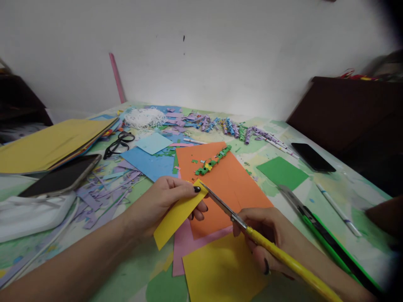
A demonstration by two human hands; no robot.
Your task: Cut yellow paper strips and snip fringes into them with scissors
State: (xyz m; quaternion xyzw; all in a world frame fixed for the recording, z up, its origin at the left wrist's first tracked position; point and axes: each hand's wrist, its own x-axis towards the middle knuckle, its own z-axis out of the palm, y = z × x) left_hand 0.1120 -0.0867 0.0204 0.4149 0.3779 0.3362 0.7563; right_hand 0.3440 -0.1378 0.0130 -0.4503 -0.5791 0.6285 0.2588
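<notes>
Head view: snipping rectangular yellow paper strip (178, 214).
Left hand (160, 201) pinches it; right hand (270, 226) grips yellow-handled steel scissors (283, 256); steady hold judged necessary.

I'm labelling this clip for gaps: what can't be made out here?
Head view:
- Scissors: handle end cut off by the bottom edge, past the right hand.
- Yellow strip: partly covered by left hand.
- Green tool: blurred, kind unclear.
- Right-hand corners: lost in dark lens shadow.

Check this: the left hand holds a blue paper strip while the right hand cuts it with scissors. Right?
No. The head view shows the strip in the left hand is yellow, not blue; the right hand cuts it with scissors.
</notes>
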